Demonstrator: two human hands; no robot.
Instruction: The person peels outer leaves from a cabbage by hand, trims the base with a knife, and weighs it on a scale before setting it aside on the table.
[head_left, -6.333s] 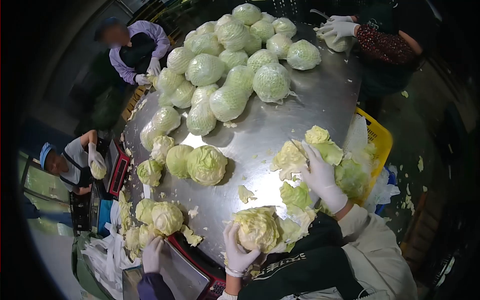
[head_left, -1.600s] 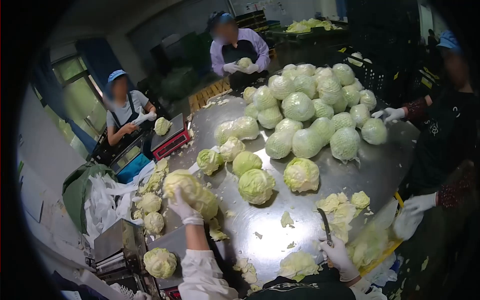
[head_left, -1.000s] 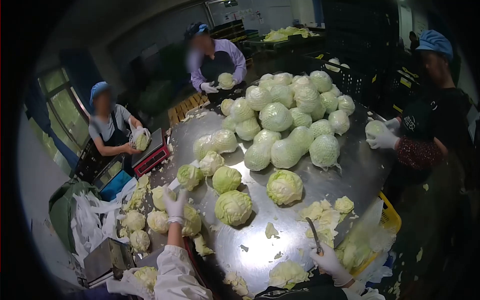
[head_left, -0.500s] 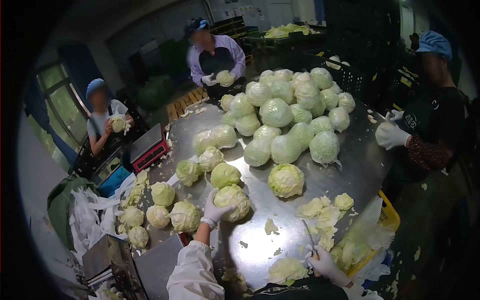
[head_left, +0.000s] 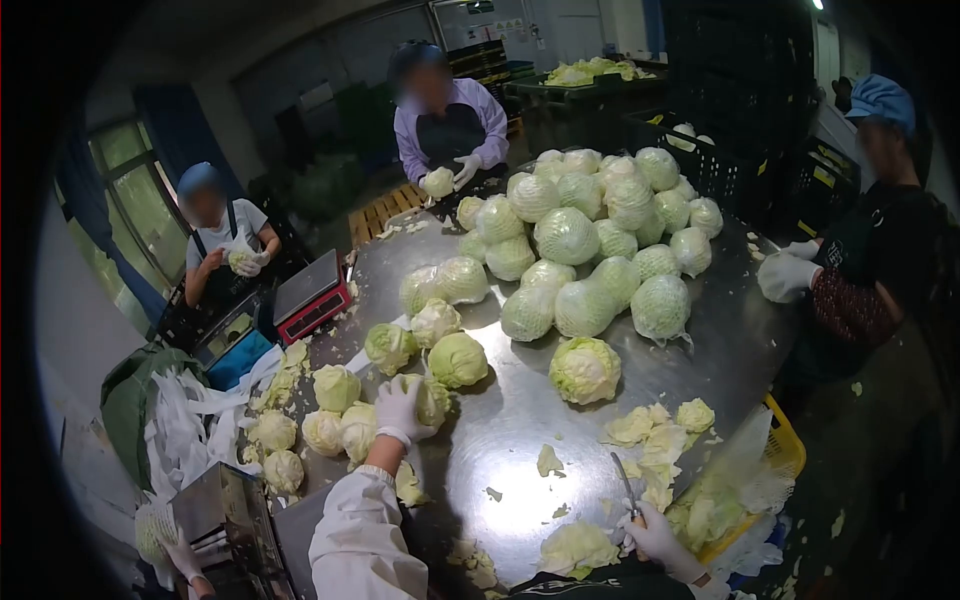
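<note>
My left hand point(head_left: 401, 410), in a white glove, is on a trimmed cabbage point(head_left: 434, 402) that is partly hidden behind its fingers. Other bare cabbages lie around it: a greener cabbage point(head_left: 458, 360) just beyond and a pale cabbage point(head_left: 359, 432) close on the left. Low on the right, my gloved right hand point(head_left: 658, 545) is closed around a knife point(head_left: 626, 483), its blade pointing up and away from me. Cut leaves point(head_left: 580, 550) lie on the metal table point(head_left: 510, 450) beside that hand. Apart from the others sits a single cabbage point(head_left: 585, 371).
Cabbages in net wrap point(head_left: 566, 236) are heaped at the table's far side. A red scale point(head_left: 312, 300) stands left, a yellow crate point(head_left: 785, 440) with leaves right. Three co-workers handle cabbages around the table. Another person's gloved hand point(head_left: 182, 556) holds a netted cabbage point(head_left: 154, 530) at lower left.
My left hand has moved left with the cabbage, to beside the other bare ones. A co-worker's hand with a netted cabbage has appeared at lower left. My right hand still holds the knife.
</note>
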